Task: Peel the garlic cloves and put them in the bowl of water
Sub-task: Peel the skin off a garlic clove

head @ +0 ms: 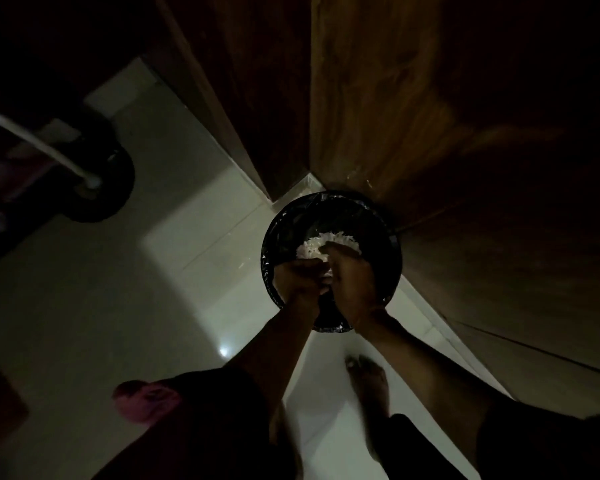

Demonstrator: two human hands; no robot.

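I stand over a round bin lined with a black bag (392,244) on the floor against a wooden door. A pale heap of garlic skins (326,242) lies inside it. Both hands hang close together above the bin's near half. My left hand (297,278) is curled like a fist, and a few pale scraps show at its fingers where it meets the other hand. My right hand (352,282) reaches forward over the heap with its fingers stretched out. No garlic cloves and no bowl of water are in view.
The light is very dim. A wooden door (430,116) and its frame rise behind the bin. Pale floor tiles (187,220) spread to the left. A dark round object with a white pole (94,181) stands far left. My bare foot (369,379) is near the bin.
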